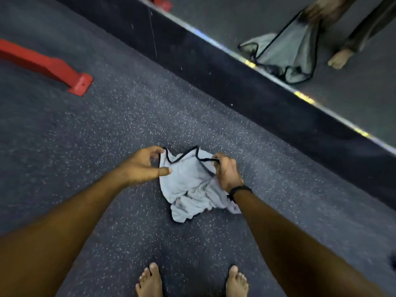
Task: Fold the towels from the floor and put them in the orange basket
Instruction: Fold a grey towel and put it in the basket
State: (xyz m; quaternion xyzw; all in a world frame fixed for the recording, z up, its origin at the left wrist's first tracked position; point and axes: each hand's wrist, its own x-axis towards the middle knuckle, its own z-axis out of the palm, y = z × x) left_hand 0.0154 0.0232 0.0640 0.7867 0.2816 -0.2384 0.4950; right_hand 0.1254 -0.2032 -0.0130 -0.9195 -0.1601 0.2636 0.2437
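Here both hands, left hand (139, 166) and right hand (227, 172), pinch the unmarked towel (188, 189).

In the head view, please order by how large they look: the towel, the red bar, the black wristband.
1. Towel, crumpled.
2. Red bar, close to the towel in looks; it is cut off at the frame edge and lies farther away, so this order is unsure.
3. Wristband, clearly smallest.
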